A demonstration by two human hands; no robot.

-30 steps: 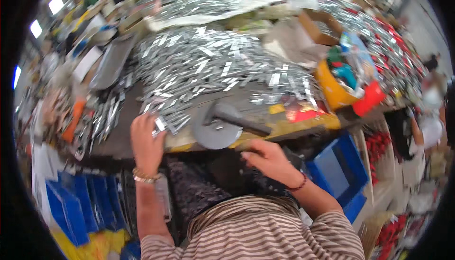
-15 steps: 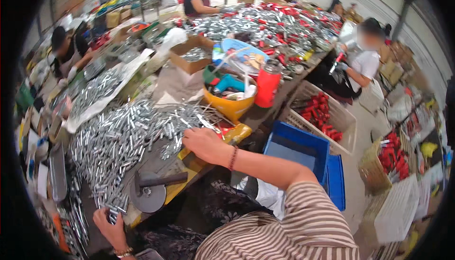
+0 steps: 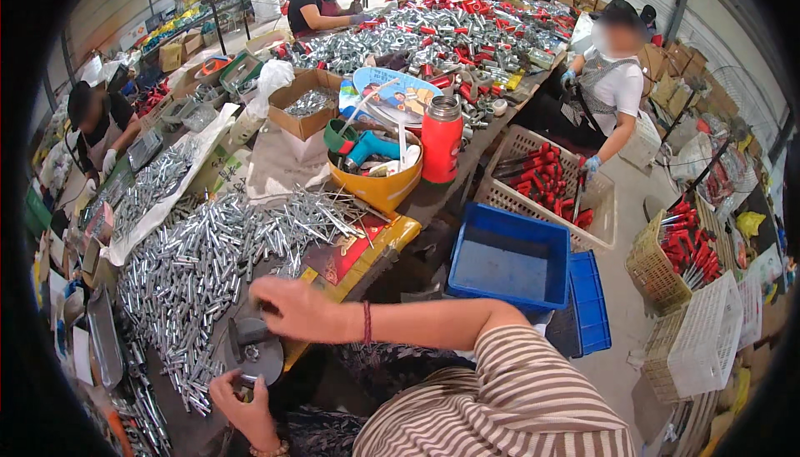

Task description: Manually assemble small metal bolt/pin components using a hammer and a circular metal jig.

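Note:
My right hand is closed round the dark handle of a hammer, whose head is over a round grey metal disc at the near edge of the workbench. At the disc's near rim, my left hand has its thumb and forefinger drawn together around a small silvery metal piece, partly hidden by the fingers. A large heap of short silvery metal tubes spreads over the bench just beyond both hands. Longer thin metal rods lie at its far right side.
A yellow bowl of tools and a red flask stand beyond the heap. To the right are a blue bin and a crate of red-handled parts. Co-workers sit at far left, far centre and right, one reaching into the crate.
My right hand has come left and nearer from the rods and taken hold of the hammer. My left hand has moved right, from the tubes to the disc. The co-worker at right now reaches into the crate.

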